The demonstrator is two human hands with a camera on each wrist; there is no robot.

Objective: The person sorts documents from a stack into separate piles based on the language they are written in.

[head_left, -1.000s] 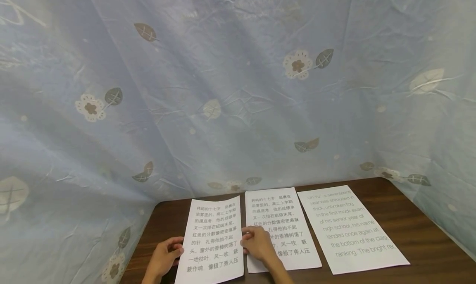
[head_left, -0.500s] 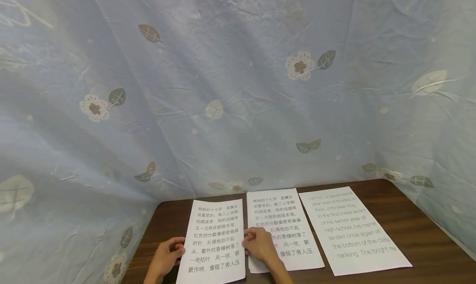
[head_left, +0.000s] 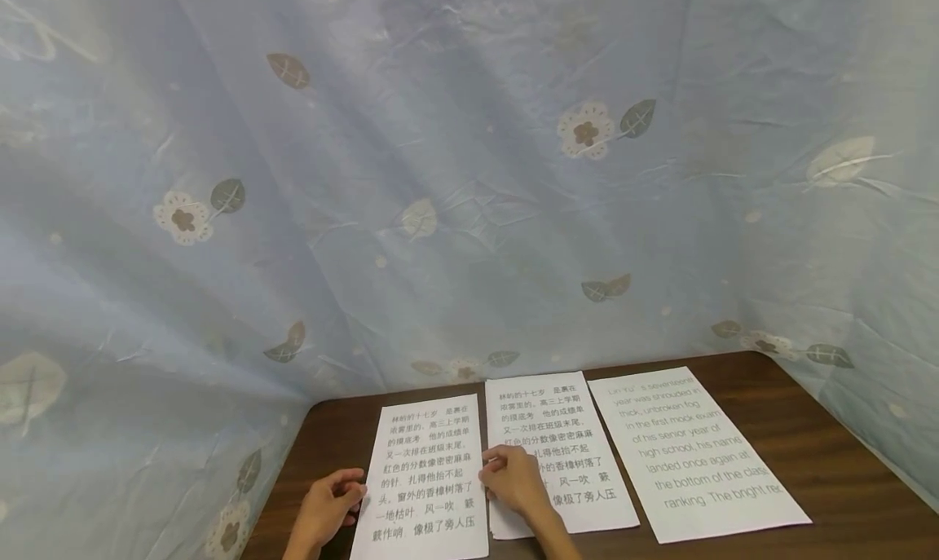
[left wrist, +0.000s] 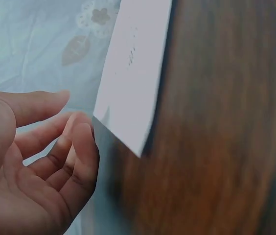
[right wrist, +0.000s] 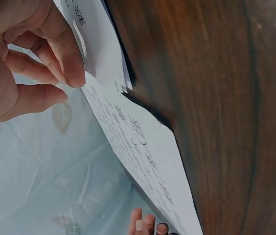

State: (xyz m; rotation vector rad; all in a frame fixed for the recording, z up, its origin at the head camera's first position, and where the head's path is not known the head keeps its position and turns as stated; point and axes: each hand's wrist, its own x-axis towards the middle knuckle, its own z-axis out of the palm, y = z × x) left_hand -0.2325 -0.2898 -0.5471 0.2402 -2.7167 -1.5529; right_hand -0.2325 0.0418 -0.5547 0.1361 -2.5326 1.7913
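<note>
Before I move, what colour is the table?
The table is dark brown with wood-grain streaks, seen best in the right wrist view.

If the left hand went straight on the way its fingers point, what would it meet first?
Most likely the leftmost printed sheet, at its left edge, which lies right beside the left hand. Whether any gap separates them is unclear.
</note>
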